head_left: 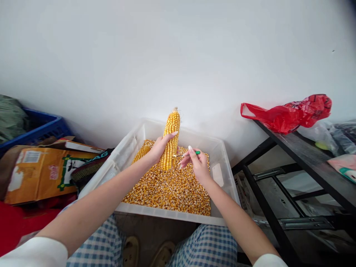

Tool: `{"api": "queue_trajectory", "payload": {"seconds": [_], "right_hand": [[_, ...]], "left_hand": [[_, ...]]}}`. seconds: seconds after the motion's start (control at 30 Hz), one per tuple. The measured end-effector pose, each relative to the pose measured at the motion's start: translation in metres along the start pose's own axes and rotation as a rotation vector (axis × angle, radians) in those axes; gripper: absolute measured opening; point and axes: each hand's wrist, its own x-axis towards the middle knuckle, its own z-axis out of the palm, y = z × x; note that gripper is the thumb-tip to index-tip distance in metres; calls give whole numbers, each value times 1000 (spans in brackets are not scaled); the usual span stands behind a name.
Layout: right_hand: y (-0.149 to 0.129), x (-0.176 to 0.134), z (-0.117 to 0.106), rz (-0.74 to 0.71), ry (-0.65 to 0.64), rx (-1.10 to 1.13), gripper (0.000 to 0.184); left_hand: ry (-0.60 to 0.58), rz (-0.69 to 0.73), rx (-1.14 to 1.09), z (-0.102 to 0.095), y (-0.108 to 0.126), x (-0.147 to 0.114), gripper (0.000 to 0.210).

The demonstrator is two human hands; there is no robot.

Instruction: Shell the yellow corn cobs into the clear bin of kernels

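Observation:
My left hand [160,147] is wrapped round an ear of corn [170,142], which it holds nearly upright above the bin. Just right of the ear's lower half, my right hand [197,162] pinches a small tool with a green handle end [197,152]; most of the tool is hidden by the fingers. Under both hands, loose corn kernels [172,193] cover the floor of a translucent plastic bin [226,174]. A second ear of corn [142,152] lies on the kernels, partly behind my left forearm.
A blue crate [47,129] and an orange cardboard box [41,172] stand on the left. To the right is a black metal-framed table [308,148] bearing a red plastic bag [292,115]. A white wall [178,55] rises behind the bin.

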Motion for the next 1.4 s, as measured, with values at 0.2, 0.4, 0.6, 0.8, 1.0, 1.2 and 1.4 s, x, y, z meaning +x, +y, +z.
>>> {"api": "queue_trajectory", "payload": {"seconds": [0.2,0.4,0.6,0.8,1.0,1.2,1.4], "right_hand": [[10,5,-3,142,46,68,36],[9,10,-5,235,56,82,37],[12,11,-6,258,12,10,39],[20,9,-6,302,-109,-131,44],[1,15,-16,172,4,110,39],[-1,17,-16,251,6,273,34],[3,21,-20,335,50,246,38]], "left_hand": [[-45,148,292,2,2,-7,32],[-62,202,387,4,-2,-8,28],[-31,240,421,4,-5,-5,28],[80,208,263,-4,-4,4,33],[40,63,38,-7,-5,11,40],[-7,-110,-129,0,-6,8,39],[-61,-155,-226,3,-5,5,37]]}}
